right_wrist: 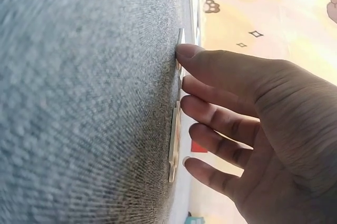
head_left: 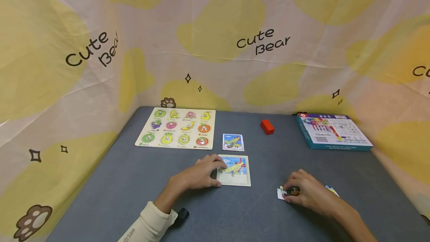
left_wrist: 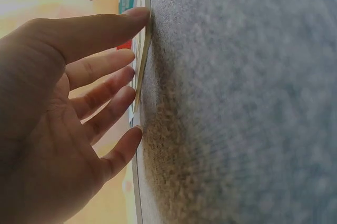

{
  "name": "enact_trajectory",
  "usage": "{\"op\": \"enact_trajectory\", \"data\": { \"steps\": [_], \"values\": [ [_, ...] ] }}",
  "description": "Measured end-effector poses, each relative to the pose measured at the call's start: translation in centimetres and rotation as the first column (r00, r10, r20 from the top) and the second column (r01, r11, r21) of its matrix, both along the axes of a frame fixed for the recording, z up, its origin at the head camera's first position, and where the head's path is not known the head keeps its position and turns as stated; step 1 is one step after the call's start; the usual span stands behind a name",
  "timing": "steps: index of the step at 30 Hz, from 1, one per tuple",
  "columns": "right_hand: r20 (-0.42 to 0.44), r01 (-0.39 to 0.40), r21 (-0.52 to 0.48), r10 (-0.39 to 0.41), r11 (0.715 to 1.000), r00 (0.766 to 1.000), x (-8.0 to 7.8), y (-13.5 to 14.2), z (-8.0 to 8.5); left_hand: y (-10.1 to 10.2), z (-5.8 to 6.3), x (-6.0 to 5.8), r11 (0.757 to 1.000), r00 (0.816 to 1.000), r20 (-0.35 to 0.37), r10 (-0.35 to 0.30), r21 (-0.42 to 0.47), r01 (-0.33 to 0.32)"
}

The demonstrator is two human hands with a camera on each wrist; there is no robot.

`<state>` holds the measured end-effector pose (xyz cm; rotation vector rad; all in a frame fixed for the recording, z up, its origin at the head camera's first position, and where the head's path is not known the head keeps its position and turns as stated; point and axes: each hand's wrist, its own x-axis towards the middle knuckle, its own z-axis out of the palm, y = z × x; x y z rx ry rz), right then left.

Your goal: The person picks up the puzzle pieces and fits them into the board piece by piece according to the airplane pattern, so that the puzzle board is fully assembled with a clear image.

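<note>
A small square jigsaw tray [head_left: 236,180] lies on the table, its upper part filled with an airplane picture and its lower strip bare. At its left side my left hand [head_left: 201,173] rests, thumb at the near corner and loosely bent fingers reaching over the picture. Farther right, the thumb and index finger of my right hand [head_left: 310,193] pinch a whitish jigsaw piece [head_left: 280,194] close over the table. Under that hand's palm lies a dark brown piece [head_left: 295,191]. Another piece [head_left: 332,189], blue and yellow, shows partly behind the hand.
Behind the tray is an airplane picture card [head_left: 233,142]. A fruit puzzle board [head_left: 174,128] lies at the back left. Toward the back right are a red block [head_left: 267,127] and a flat teal-edged box [head_left: 336,133]. Patterned cloth walls [head_left: 208,47] enclose the table.
</note>
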<state>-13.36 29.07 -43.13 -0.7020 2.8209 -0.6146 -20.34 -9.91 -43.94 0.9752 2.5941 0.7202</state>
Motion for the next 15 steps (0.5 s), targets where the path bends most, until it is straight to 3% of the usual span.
{"op": "enact_trajectory", "data": {
  "steps": [15],
  "values": [
    [-0.034, 0.027, 0.026, -0.026, 0.999, 0.999, 0.03, -0.36, -0.09, -0.17, -0.07, -0.2, 1.0, 1.0, 0.014, 0.007, 0.015, -0.007]
  ]
}}
